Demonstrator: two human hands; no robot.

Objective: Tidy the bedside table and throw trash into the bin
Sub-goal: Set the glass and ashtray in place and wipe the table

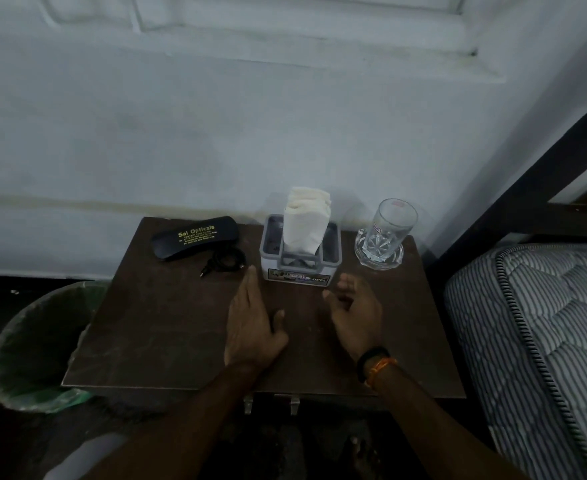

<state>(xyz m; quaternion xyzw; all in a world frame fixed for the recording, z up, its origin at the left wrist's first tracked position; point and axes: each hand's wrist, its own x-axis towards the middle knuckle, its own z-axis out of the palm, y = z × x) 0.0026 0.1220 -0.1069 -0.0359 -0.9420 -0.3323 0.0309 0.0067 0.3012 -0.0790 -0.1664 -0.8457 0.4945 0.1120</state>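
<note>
Both hands are over the tabletop (167, 327) at lower centre, holding nothing: left hand (250, 323) flat with fingers straight, right hand (356, 313) loosely curled. Above them stands the tissue box (300, 261); the bin (39, 344) sits at lower left.

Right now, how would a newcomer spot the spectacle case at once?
Find the dark brown bedside table beside the striped mattress. At its far left corner lies the spectacle case, just behind a coiled black cable. It alone is flat, black and carries gold lettering.
</note>
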